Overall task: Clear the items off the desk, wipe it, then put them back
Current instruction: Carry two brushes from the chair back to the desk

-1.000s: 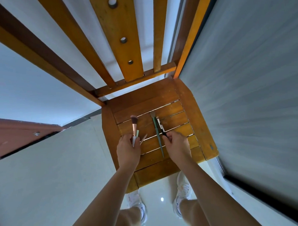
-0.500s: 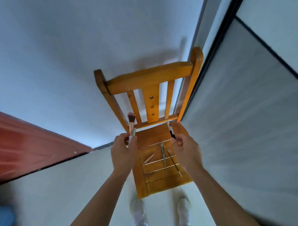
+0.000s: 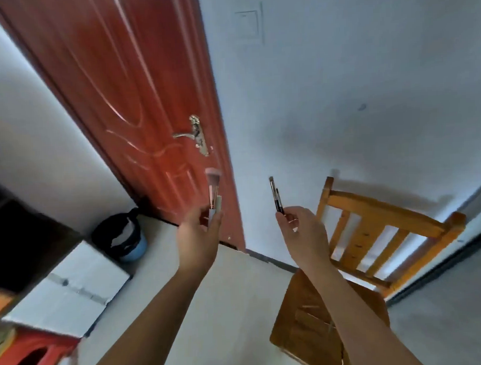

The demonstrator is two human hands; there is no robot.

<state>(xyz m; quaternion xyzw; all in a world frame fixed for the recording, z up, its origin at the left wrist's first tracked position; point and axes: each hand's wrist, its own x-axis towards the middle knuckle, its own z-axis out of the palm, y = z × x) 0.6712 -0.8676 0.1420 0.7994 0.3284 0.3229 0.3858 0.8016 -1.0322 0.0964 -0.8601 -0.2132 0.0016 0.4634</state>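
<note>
Looking through the head camera, we see both hands raised in front of the body, well apart from each other. The left hand (image 3: 199, 239) is curled round the lower end of a pink-tipped brush (image 3: 213, 183), which stands nearly upright with its bristles at the top. A pale stick (image 3: 219, 204) sits just beside the brush in the same grip. The right hand (image 3: 305, 232) pinches two thin dark brushes (image 3: 275, 194) between thumb and fingertips. They lie side by side and point up and slightly left.

Below the right forearm, near us on the right, we find a wooden chair (image 3: 373, 223) with a slatted back. A couple of thin sticks (image 3: 312, 306) lie on its seat, too blurred for us to name.

On the far left stands a red door (image 3: 136, 90) with a metal door handle (image 3: 194, 134). The white wall (image 3: 340, 95) to its right carries a switch plate (image 3: 247, 26). At the foot of the door, on the pale floor (image 3: 225, 293), sits a blue bin (image 3: 120, 237) lined with a black bag. A white box (image 3: 73, 286) lies nearer to us, just beside the bin, and a red stool (image 3: 26, 360) fills the near left corner
</note>
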